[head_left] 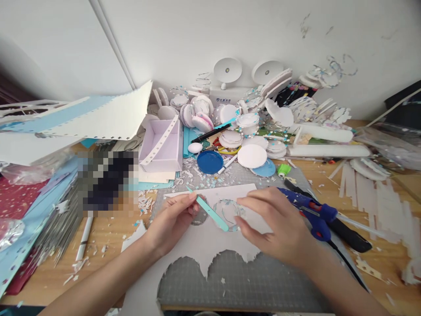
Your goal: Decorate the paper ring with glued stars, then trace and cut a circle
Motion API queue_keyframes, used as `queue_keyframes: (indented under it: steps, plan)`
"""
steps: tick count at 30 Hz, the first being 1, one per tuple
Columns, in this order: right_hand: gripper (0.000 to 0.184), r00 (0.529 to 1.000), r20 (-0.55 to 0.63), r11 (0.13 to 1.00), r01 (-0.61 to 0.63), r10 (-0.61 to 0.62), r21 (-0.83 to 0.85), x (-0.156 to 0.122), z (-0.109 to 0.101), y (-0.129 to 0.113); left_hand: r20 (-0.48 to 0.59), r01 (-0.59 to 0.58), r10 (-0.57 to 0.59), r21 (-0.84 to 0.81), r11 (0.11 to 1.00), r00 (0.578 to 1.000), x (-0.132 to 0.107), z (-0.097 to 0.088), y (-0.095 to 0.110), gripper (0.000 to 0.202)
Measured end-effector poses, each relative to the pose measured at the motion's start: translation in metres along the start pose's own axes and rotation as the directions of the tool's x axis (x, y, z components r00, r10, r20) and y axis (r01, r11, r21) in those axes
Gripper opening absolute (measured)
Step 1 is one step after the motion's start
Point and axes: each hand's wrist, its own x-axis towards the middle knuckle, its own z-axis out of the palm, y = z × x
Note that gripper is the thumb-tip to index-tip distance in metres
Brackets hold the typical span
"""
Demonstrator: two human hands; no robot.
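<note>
My left hand (177, 215) pinches a slim turquoise tool (213, 214) near its pointed end, the rounded end slanting down to the right. Whether it is a craft knife or tweezers, I cannot tell. My right hand (272, 219) has thumb and fingers apart, at the right edge of a thin see-through ring (219, 219) with pale blue bits around it; whether they touch is unclear. That ring lies on a white sheet (184, 241) with a ragged, scalloped front edge. Partly behind my left fingers, a round grey patch (199, 219) shows in the sheet.
A grey cutting mat (230, 281) lies beneath the sheet. To the right is a blue glue gun (312, 210). Behind stand a lilac box (161, 164), a blue lid (209, 162) and several white discs (251, 156). Paper strips (368, 197) and scraps litter the wooden table.
</note>
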Motion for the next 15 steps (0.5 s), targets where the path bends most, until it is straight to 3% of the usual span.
queue_keyframes:
  steps: [4,10,15]
  plan:
    - [0.034,0.98,0.114,0.985,0.168,-0.164,-0.025,0.021,0.01,-0.009,0.054,0.056,-0.055,-0.021,0.998,0.997,-0.003,0.001,0.0,0.028]
    - [0.026,0.949,0.115,0.954,0.298,-0.293,-0.032,0.031,0.022,-0.01,0.133,0.115,-0.113,-0.008,0.993,0.985,-0.006,0.001,-0.004,0.027]
    - [0.023,0.965,0.043,0.96,0.252,-0.259,0.123,0.023,0.013,-0.004,0.194,0.146,-0.128,-0.08,0.986,0.973,-0.006,0.004,-0.003,0.019]
